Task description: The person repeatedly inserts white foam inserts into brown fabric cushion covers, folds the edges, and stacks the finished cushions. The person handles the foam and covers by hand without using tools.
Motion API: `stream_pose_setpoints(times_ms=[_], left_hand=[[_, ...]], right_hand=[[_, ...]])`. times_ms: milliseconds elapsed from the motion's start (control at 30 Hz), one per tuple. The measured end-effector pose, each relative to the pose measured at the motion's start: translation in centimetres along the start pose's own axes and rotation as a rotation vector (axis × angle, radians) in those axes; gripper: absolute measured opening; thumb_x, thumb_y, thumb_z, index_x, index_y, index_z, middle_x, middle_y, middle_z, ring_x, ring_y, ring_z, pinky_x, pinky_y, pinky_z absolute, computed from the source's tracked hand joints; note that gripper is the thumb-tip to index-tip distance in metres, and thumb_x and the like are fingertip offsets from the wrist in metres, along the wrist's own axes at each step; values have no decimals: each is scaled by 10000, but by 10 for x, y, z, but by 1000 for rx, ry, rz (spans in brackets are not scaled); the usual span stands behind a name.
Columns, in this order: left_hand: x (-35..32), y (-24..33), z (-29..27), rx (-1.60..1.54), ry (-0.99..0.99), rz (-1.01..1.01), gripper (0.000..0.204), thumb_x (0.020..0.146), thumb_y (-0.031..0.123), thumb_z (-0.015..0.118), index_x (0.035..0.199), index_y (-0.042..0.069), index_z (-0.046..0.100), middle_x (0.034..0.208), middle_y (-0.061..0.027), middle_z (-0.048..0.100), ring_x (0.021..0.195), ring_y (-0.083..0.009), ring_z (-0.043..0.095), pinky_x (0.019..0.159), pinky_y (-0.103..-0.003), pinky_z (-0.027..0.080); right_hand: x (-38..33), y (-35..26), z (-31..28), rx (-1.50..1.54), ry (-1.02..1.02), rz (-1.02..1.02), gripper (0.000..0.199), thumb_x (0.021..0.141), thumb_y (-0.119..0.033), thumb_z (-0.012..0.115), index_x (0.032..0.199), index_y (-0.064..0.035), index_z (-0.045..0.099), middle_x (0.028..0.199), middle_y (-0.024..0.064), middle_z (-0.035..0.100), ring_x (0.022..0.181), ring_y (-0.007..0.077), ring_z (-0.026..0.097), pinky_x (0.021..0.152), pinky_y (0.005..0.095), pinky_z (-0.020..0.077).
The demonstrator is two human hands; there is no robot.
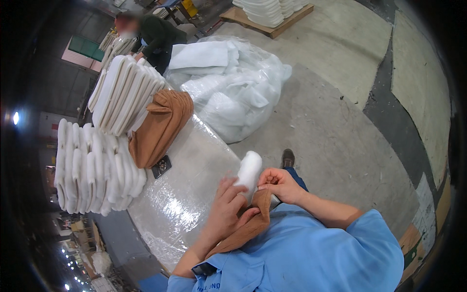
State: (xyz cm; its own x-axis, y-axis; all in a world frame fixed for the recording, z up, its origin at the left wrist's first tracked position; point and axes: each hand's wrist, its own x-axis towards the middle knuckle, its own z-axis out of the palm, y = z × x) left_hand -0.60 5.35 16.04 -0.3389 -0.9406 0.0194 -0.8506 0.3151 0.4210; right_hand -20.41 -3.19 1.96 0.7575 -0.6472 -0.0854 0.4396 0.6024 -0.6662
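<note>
A brown fabric cover [257, 225] lies against my front, its upper edge around a soft white padding roll [250, 168] that sticks out. My right hand [283, 186] pinches the cover's edge beside the padding, thumb and fingertips together. On the other side, my left hand [229, 204] has its fingers apart, slightly blurred, next to the padding. Its thumb rests on the brown cloth. The padding's lower part is hidden by the cover and my left hand.
Beyond my left hand, a plastic-covered table [182, 194] holds folded brown covers [163, 124], a dark phone-like device [161, 167] and stacked white pads [95, 168]. A plastic bag of white padding [233, 92] stands on the floor. A co-worker [158, 36] stands behind more pads.
</note>
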Motion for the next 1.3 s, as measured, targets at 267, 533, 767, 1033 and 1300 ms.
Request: stream_pose_setpoints(times_ms=[267,533,767,1033,1300], left_hand=[[26,-2,-11,-852,-224,-703,264,1076,256,595,1017,14,680,893,-33,714,865,-85,643,765,-285,514],[29,-17,-2,-1231,-517,-807,320,1102,315,585,1036,27,707,934,51,646,877,-37,556,791,-215,462],[33,-15,-3,-1250,-553,-779,98,1038,139,669,1053,44,690,938,73,637,867,-9,554,774,-184,444],[43,-11,-12,-914,-543,-545,139,1019,70,675,1142,4,676,983,17,685,907,-49,608,804,-230,504],[52,2,-15,-689,-576,-465,194,1036,37,633,1222,5,681,1014,-34,721,926,-66,621,833,-250,522]], right_hand=[[-13,-33,30,-605,-12,-286,91,957,34,670,1014,-37,678,954,54,726,888,159,700,793,300,545],[-13,-47,26,-652,-60,-190,154,947,32,650,1082,-33,686,1006,67,741,979,201,722,866,346,564],[-5,-42,-7,-285,-297,145,351,989,20,584,1332,-23,645,1196,80,713,1112,150,657,971,340,529],[-7,-5,-15,-271,-485,338,490,949,-5,655,1431,-30,574,1228,43,645,1077,135,593,956,321,506],[-6,15,-14,-425,-426,188,336,923,-3,712,1248,-18,632,1182,24,607,1071,126,554,926,307,489]])
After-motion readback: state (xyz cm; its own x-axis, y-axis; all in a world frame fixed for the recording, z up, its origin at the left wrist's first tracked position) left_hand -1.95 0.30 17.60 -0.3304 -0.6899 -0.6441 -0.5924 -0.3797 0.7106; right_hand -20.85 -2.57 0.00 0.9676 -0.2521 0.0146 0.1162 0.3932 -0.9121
